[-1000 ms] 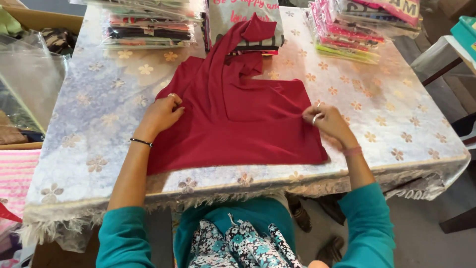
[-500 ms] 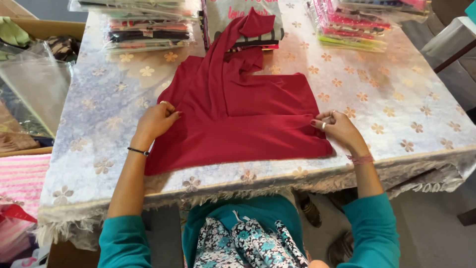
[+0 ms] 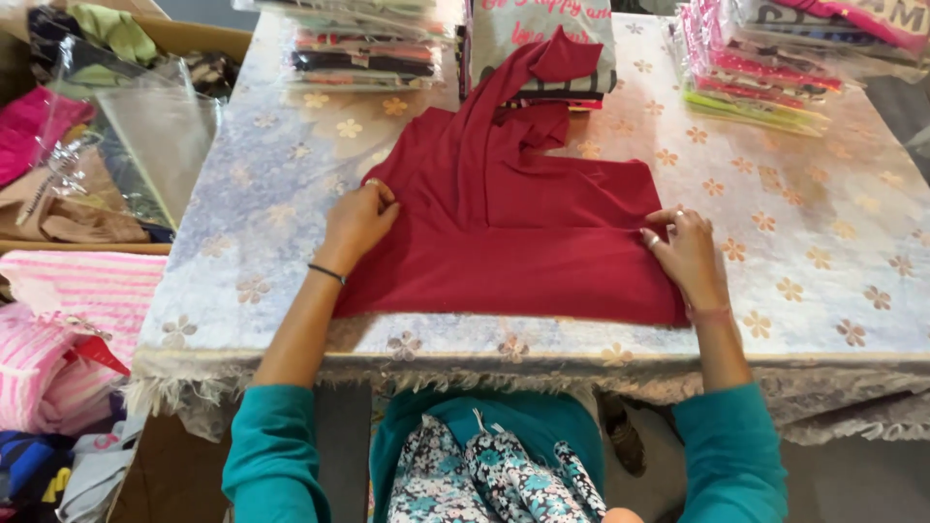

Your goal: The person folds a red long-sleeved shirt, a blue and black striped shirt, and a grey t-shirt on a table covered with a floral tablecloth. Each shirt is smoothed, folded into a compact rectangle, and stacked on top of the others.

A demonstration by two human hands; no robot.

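Since the earlier frames the left hand [image 3: 356, 221] has been sliding a little farther up the left edge of the dark red garment [image 3: 513, 228], while the right hand [image 3: 684, 250] has been edging inward along the right edge; the cloth itself is lying much as it did. Both hands are now pinching the fabric: the left one is closing its fingers on the left side fold, and the right one is gripping the right side fold between thumb and fingers, a ring showing on one finger. The garment is lying flat in the middle of the table [image 3: 823, 252], which is wearing a pale flowered cover, and its upper part is trailing away over a folded grey garment [image 3: 542, 29] at the far edge. Stacks of bagged clothes are sitting at the far left [image 3: 363, 53] and far right [image 3: 765, 77]. Clear plastic bags [image 3: 145, 145] are lying in a box to the left, and pink striped cloth [image 3: 68, 320] is piling up near the left corner.
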